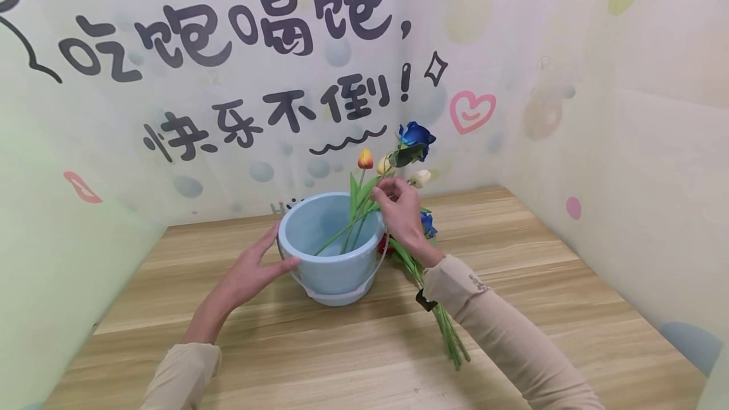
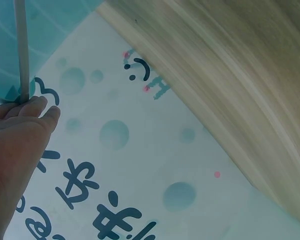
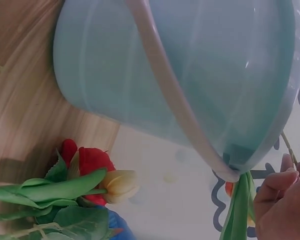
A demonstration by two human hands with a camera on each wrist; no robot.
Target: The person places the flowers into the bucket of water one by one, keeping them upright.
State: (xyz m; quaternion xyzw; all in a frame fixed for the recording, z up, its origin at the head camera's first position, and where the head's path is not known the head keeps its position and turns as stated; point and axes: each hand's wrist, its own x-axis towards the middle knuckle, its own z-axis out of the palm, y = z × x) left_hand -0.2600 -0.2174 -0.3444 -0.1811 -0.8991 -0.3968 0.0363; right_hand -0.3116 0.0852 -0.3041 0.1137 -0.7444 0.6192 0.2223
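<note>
A light blue bucket point(image 1: 336, 277) stands upright. My left hand point(image 1: 253, 271) rests against the left side of its rim, thumb and fingers spread; in the left wrist view, fingertips point(image 2: 40, 107) touch it near the handle point(image 2: 21, 50). Above the right rim, my right hand point(image 1: 401, 211) pinches the stem of a blue rose point(image 1: 417, 141), whose lower end slants into the bucket. An orange-yellow tulip point(image 1: 366, 159) stands in the bucket, with pale tulips point(image 1: 420, 178) behind the right hand. The right wrist view shows the right hand point(image 3: 285, 205) beside green leaves point(image 3: 236, 210) at the rim.
More flowers lie on the wooden table point(image 1: 256, 359) right of the bucket, under my right forearm: a blue rose point(image 1: 428, 225), a red flower point(image 3: 96, 162) and a pale tulip point(image 3: 121, 186), with green stems point(image 1: 450, 334). Printed wall sheets point(image 1: 569, 144) enclose the back and sides.
</note>
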